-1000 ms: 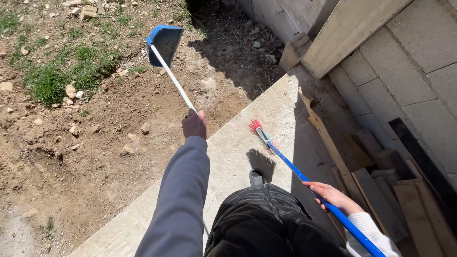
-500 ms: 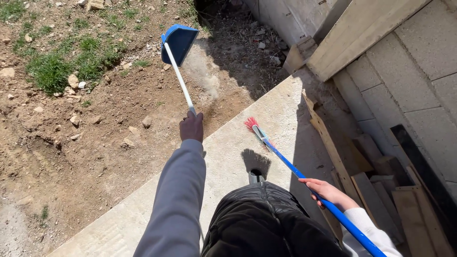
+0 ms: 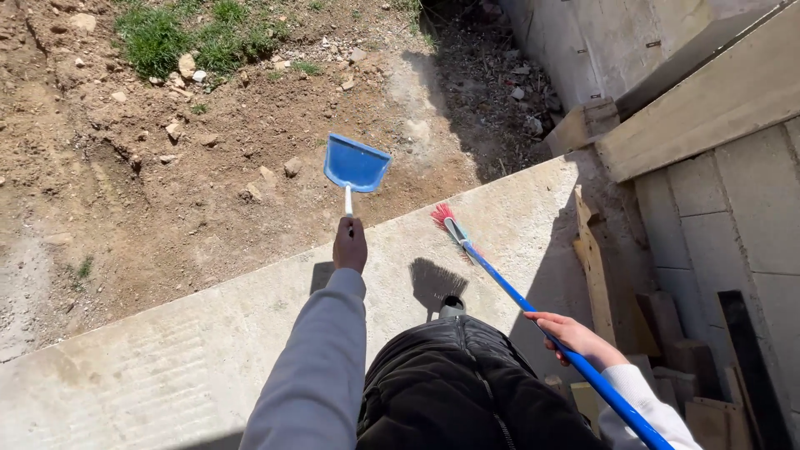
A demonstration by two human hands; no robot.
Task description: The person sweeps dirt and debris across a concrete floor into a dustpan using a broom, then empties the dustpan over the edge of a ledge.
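My left hand (image 3: 349, 244) grips the white handle of a blue dustpan (image 3: 357, 164), held out in the air past the edge of the concrete slab (image 3: 200, 333), over the bare dirt. My right hand (image 3: 569, 335) holds the blue shaft of a broom (image 3: 500, 283). Its red bristle head (image 3: 442, 216) hangs just above the slab, casting a dark shadow. A grey sleeve covers my left arm, a white cuff my right wrist.
Brown dirt with stones and grass tufts (image 3: 183, 37) lies beyond the slab edge. A block wall (image 3: 733, 208) with a wooden beam (image 3: 708, 108) stands at the right. Loose boards (image 3: 592, 258) lean at its foot. Debris (image 3: 500, 75) fills the shadowed corner.
The dustpan has swung back from far out over the dirt and now faces up, closer to the slab. The view has shifted. The broom has hardly moved.
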